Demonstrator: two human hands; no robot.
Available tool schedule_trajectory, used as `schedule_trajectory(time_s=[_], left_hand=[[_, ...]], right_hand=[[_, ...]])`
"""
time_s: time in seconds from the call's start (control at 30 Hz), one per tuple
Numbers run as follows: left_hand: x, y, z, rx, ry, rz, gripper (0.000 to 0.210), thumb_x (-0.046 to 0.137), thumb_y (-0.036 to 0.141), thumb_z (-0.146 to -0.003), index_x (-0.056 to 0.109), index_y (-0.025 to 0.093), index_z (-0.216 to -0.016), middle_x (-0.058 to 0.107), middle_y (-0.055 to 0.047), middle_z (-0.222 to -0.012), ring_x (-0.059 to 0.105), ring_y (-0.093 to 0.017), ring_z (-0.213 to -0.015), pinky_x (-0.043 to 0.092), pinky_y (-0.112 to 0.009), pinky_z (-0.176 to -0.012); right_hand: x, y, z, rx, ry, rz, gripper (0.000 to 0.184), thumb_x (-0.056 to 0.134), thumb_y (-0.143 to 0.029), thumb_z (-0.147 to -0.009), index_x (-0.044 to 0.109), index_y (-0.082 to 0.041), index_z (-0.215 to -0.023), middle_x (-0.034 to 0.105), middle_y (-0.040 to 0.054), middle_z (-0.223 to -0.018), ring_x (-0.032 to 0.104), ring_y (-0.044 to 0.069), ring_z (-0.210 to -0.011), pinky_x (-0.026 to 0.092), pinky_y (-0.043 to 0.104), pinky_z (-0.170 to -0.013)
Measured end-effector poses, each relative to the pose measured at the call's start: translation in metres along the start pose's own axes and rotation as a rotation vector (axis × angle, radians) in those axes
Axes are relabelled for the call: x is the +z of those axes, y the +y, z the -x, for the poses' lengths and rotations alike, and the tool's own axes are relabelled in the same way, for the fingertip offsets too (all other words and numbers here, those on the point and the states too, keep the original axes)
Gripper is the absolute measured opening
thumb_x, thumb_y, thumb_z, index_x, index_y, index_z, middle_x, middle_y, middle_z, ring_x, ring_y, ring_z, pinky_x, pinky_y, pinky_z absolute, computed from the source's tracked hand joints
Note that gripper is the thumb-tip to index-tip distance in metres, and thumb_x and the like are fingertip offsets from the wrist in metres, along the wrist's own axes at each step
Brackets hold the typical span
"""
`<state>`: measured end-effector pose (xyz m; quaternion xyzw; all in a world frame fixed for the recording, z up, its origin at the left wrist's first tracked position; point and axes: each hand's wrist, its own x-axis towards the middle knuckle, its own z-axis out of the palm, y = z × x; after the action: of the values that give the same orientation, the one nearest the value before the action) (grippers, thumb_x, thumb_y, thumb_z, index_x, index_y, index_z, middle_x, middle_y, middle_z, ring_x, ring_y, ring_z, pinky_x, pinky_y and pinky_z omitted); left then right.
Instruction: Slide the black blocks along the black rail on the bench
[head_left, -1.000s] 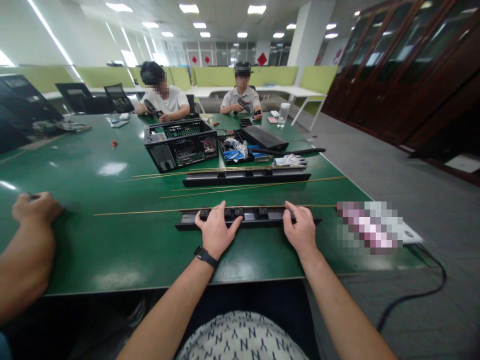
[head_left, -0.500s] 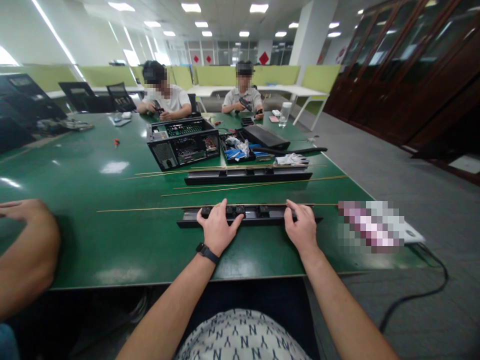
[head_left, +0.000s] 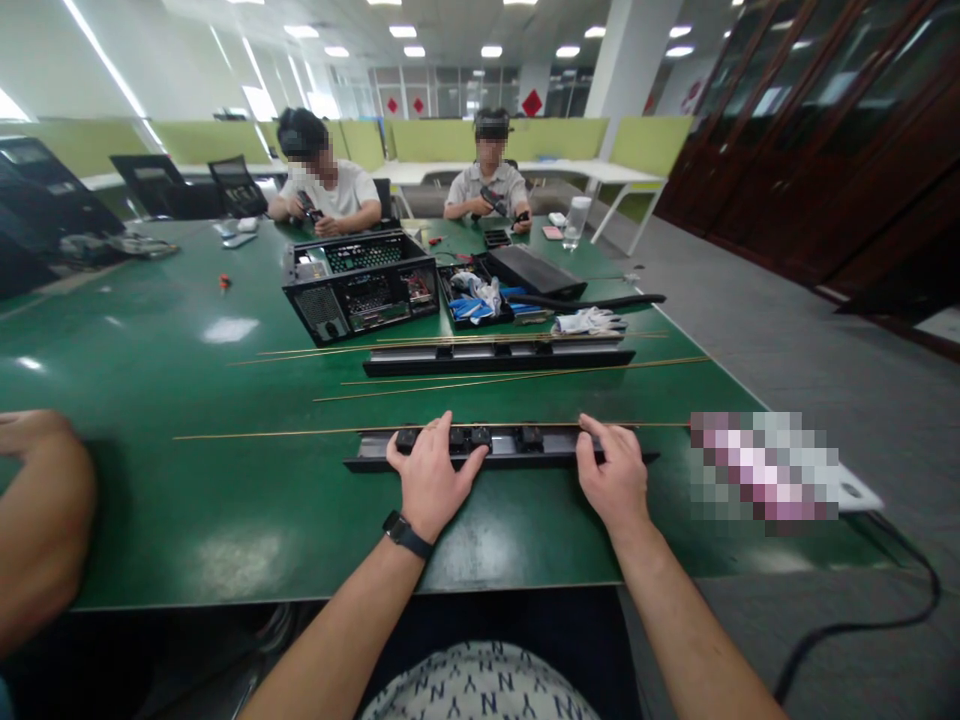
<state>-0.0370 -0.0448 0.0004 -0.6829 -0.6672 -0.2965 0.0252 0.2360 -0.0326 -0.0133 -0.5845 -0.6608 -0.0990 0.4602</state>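
Note:
A long black rail (head_left: pixel 502 461) with a grey channel lies crosswise before me, several small black blocks (head_left: pixel 530 438) sitting in it. My left hand (head_left: pixel 435 475) bends over its left half, thumb by one block and fingers reaching to the far edge, gripping the rail. At the right end, my right hand (head_left: pixel 613 475) has its fingers curled around the rail, index finger at the far edge. A thin brass-coloured rod (head_left: pixel 262 435) runs along that far edge and sticks out past both ends. What lies under my palms is hidden.
Beyond lie a second black rail (head_left: pixel 499 364), more thin rods (head_left: pixel 420 389), an open computer case (head_left: pixel 360 285), gloves (head_left: pixel 589 321) and a box lid (head_left: pixel 532 270). A blurred-out object (head_left: pixel 765 470) lies right. Another person's arm (head_left: pixel 45 510) rests left; two people sit opposite.
The view has shifted slightly, so the table sits a little differently in it. Both my hands keep their places on the rail, with barely any finger movement.

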Motion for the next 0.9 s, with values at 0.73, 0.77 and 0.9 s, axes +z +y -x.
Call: schedule_trajectory(time_s=[0.73,0.77,0.9], left_hand=[[0.0009,-0.0002,0.0013,0.021,0.034,0.009,0.067,0.058,0.062,-0.096,0.053,0.021,-0.149,0.069,-0.018,-0.141,0.063,-0.038,-0.130,0.019,-0.066,-0.121],[0.0010,-0.0003,0.0015,0.020,0.031,0.010,0.067,0.058,0.063,-0.096,0.053,0.021,-0.149,0.069,-0.018,-0.141,0.063,-0.037,-0.130,0.018,-0.065,-0.121],[0.0006,0.0000,0.0016,0.017,0.031,0.023,0.067,0.056,0.063,-0.097,0.052,0.021,-0.150,0.069,-0.018,-0.140,0.063,-0.036,-0.130,0.015,-0.065,-0.123]], right_hand=[[0.0014,0.0002,0.0015,0.000,0.024,-0.004,0.032,0.055,-0.033,-0.101,0.077,-0.020,-0.120,0.079,0.0087,-0.112,0.065,0.025,-0.105,0.054,0.044,-0.102],[0.0012,0.0000,0.0014,0.002,0.027,-0.005,0.032,0.055,-0.034,-0.101,0.077,-0.020,-0.120,0.079,0.0087,-0.112,0.066,0.025,-0.105,0.054,0.044,-0.102],[0.0004,-0.0011,0.0007,0.002,0.029,-0.009,0.033,0.054,-0.034,-0.101,0.077,-0.020,-0.120,0.079,0.0087,-0.112,0.066,0.026,-0.104,0.054,0.044,-0.102]])
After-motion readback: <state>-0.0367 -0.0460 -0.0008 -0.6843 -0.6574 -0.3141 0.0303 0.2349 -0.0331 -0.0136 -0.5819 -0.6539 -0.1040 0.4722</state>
